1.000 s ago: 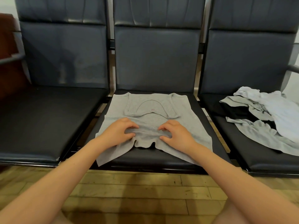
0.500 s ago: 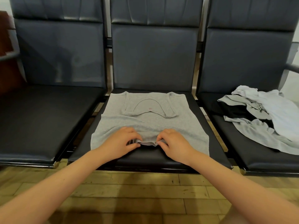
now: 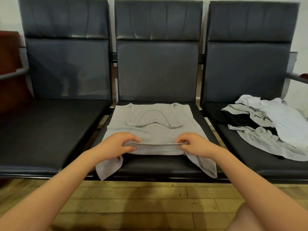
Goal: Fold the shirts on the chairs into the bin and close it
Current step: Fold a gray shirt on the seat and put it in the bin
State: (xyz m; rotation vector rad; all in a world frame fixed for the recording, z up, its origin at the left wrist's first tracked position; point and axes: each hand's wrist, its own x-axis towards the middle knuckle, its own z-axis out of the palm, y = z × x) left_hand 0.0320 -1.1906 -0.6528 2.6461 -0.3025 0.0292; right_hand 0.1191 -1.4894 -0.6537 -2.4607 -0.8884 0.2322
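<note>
Head view: my left hand (image 3: 116, 144) and right hand (image 3: 195, 144) each pinch the bunched lower edge of the grey shirt (image 3: 155, 124), which lies neck-away on the middle chair (image 3: 156, 162). More shirts (image 3: 273, 125) lie heaped on the right chair (image 3: 250, 164).

No legible text, brand, number or sign in the head view. One candidate only: a small pink mark inside the neckline of the grey shirt (image 3: 155, 129), which lies on the middle chair seat (image 3: 156, 165) toward the seat's back edge. The mark is too small and blurred to read. Chair upholstery carries no lettering.
</note>
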